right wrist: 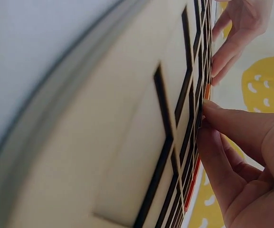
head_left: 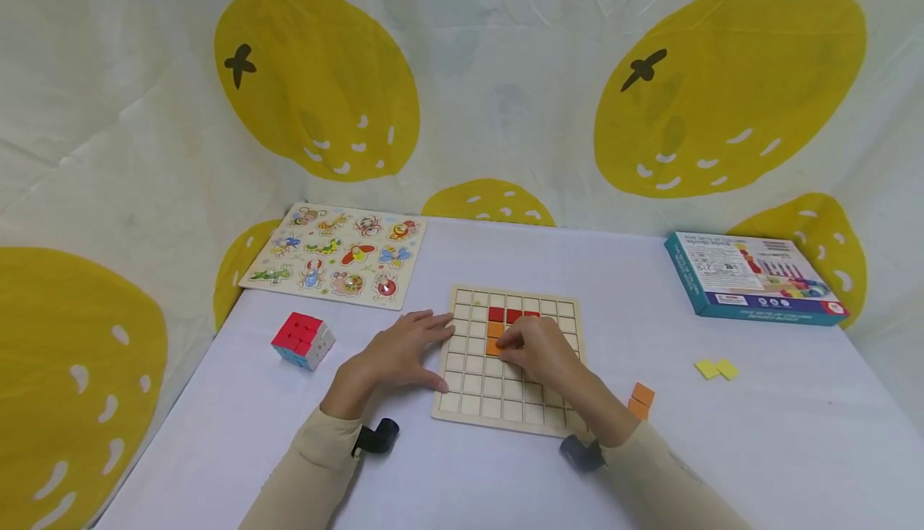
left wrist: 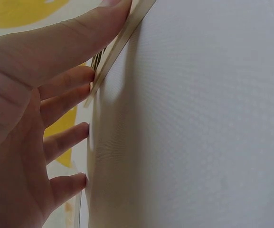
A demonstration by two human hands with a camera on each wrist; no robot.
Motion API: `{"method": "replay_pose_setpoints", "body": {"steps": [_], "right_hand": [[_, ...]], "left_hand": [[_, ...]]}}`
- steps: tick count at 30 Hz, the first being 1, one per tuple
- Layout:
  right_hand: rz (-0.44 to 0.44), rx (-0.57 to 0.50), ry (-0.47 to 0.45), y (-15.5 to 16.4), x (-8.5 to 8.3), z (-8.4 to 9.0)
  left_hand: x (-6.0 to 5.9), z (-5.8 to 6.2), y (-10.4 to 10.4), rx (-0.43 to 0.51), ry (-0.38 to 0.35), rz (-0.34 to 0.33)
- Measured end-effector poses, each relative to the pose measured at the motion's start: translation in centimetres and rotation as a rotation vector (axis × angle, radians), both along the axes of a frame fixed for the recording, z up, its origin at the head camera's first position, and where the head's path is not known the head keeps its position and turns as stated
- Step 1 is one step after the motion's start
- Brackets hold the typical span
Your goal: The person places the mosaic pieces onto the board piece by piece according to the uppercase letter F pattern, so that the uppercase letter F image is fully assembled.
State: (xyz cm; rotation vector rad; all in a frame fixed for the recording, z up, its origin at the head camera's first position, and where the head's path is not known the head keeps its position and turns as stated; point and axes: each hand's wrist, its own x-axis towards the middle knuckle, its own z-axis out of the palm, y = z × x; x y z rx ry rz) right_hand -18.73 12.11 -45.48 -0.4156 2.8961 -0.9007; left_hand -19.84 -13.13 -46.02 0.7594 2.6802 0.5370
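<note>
orange piece [head_left: 495, 346] is pinched by right hand [head_left: 537, 351] fingertips over the grid board [head_left: 462, 402]; left hand [head_left: 404, 349] is laid flat, fingers straight, at the board's left edge.

The head view is evenly and softly lit, bright without glare; the white tabletop [head_left: 505, 466] shows only faint, short shadows under the hands, falling toward 6 o'clock. The backdrop with yellow shapes [head_left: 318, 81] bows outward toward 9 and 3 o'clock, a wide-lens distortion, and detail softens at the corners. The left wrist view is dimmer: the tabletop reads grey, with a soft shadow beside the left hand [left wrist: 27, 118], which is close and slightly blurred. In the right wrist view the near edge of the wooden grid board [right wrist: 103, 142] at 9 o'clock is badly out of focus, sharpening toward 3 o'clock.
</note>
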Motion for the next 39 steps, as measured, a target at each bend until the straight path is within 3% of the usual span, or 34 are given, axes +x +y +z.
{"method": "replay_pose_setpoints", "body": {"steps": [11, 15, 19, 23, 32, 39], "right_hand": [[-0.013, -0.002, -0.044, 0.1, 0.3, 0.0], [0.030, -0.097, -0.104, 1.3, 0.7, 0.3], [0.061, -0.176, -0.090, 3.5, 1.3, 1.0], [0.037, -0.132, -0.063, 5.9, 2.1, 1.7], [-0.077, -0.043, -0.104, 11.7, 3.8, 2.4], [-0.133, 0.015, -0.201, 15.1, 5.3, 2.4]], "left_hand": [[0.1, 0.1, 0.0, 0.009, 0.000, 0.003], [0.2, 0.0, 0.0, 0.018, -0.003, -0.005], [0.2, 0.0, 0.0, 0.017, 0.002, -0.010], [0.2, 0.1, -0.1, 0.008, 0.013, -0.004], [0.0, 0.1, -0.2, -0.004, 0.002, 0.005], [0.0, 0.0, -0.1, 0.008, 0.001, -0.003]]}}
